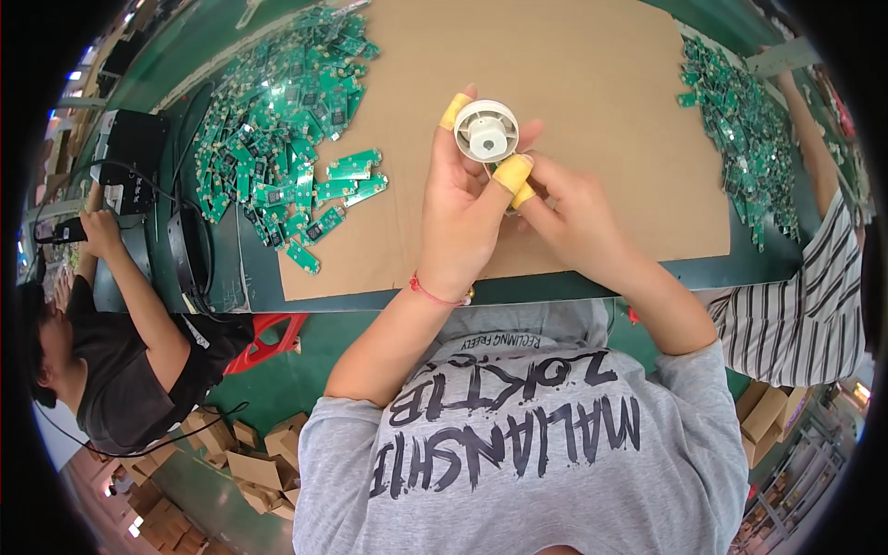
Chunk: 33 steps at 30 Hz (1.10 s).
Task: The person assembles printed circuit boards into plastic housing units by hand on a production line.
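Above the cardboard sheet, my left hand (460,199) is closed round a round white plastic part (487,132) with a ribbed, hollow inside and a raised block at its middle. Yellow wraps cover some of my fingertips. My right hand (569,208) meets the left just below the part, its thumb and fingers pinched together. Whatever lies between those right fingertips is small and mostly hidden by them. On the left, the nearest things are several green circuit boards (350,171) lying apart from a big heap.
A heap of green circuit boards (277,120) covers the table's left side, another heap (740,139) its right. Brown cardboard (592,74) lies between them. Cables and a black box (134,148) stand at left. One person works at each side; cartons (259,470) sit on the floor.
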Motion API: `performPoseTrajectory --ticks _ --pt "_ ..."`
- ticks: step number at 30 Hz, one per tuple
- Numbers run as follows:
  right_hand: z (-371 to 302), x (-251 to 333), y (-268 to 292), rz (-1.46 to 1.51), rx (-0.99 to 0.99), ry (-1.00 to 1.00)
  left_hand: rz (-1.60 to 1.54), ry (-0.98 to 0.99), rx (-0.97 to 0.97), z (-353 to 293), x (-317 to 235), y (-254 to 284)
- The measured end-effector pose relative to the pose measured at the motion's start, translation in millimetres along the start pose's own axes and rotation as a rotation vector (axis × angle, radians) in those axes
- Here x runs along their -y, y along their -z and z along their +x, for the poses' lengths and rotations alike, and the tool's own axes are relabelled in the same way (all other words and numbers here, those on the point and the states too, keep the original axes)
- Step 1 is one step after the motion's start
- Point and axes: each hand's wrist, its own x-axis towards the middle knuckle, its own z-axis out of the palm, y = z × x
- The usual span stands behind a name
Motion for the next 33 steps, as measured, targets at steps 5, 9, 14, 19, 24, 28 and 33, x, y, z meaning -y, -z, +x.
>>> performPoseTrajectory --ticks 5,9,14,19,24,28,33 --pt "41.0 -5.9 23.3 0.859 0.194 -0.425 0.162 0.077 -0.072 5.1 -4.1 15.1" --pt "126.2 -36.8 63.4 0.393 0.056 -0.367 0.186 0.03 -0.081 6.1 -11.7 20.9" --pt "266.7 -70.4 87.2 -0.171 -0.032 -0.301 0.227 0.065 -0.035 1.1 -7.5 24.0" --pt "352.6 -95.0 76.9 -0.58 -0.026 -0.281 0.192 0.189 -0.003 5.7 -11.0 25.8" --pt "364.3 -98.8 117.2 -0.606 -0.209 -0.131 0.16 0.22 -0.085 5.3 -12.0 35.5" --pt "371.3 -222.9 285.7 -1.162 -0.6 -0.084 0.084 0.27 0.006 11.2 -12.5 33.1" --pt "317.0 -297.9 353.6 -1.077 -0.556 -0.125 0.046 0.311 0.031 15.3 -11.1 33.0"
